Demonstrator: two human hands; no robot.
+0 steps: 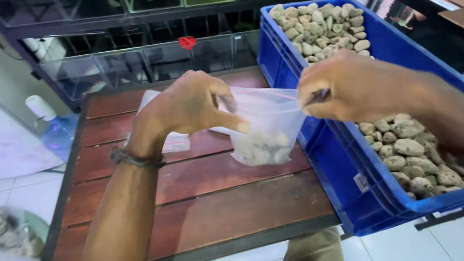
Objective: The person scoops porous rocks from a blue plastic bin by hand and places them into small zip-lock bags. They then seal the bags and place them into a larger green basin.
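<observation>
**Bag held open at the crate's edge**

My left hand [188, 106] pinches one side of the clear plastic bag [268, 124] at its mouth, and my right hand [352, 95] is closed on the opposite side, stretching the mouth wide. The bag hangs over the wooden table [194, 206], just beside the blue crate [338, 194], with a small heap of pale stones [261, 147] in its bottom. The crate is packed with porous stones [407, 154]. I judge this mid-filling; adding more needs one hand freed while the other keeps the mouth open
</observation>
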